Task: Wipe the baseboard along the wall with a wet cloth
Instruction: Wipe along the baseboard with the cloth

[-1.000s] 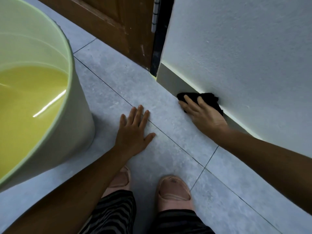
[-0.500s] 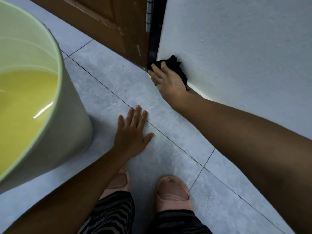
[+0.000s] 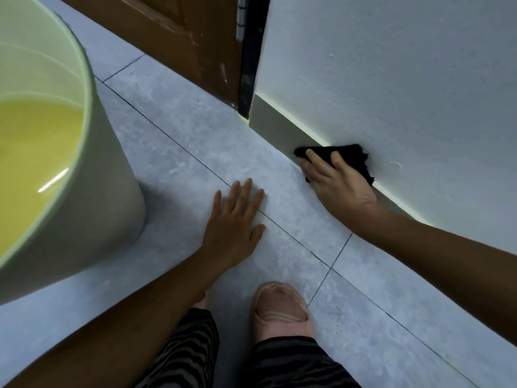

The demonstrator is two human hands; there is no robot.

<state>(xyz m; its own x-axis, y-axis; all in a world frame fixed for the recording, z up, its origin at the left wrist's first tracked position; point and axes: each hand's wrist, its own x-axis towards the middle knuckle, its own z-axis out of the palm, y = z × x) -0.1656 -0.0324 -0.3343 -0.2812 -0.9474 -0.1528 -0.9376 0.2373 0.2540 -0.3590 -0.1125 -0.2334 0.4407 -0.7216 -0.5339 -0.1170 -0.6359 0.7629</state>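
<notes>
Shows black cloth at 2 o'clock, pressed to the baseboard by the flat-fingered right hand; left hand at centre, spread empty on the floor. Likely soft, light, damp: best bunched under the palm.

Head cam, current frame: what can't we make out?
Head view only.
- Baseboard under the black cloth and right hand: covered, clean or dirty unknown.
- Cloth wetness: too dark to tell.
- Bucket: cut off by left and top edges.
- Left foot: mostly hidden behind the left forearm.
</notes>
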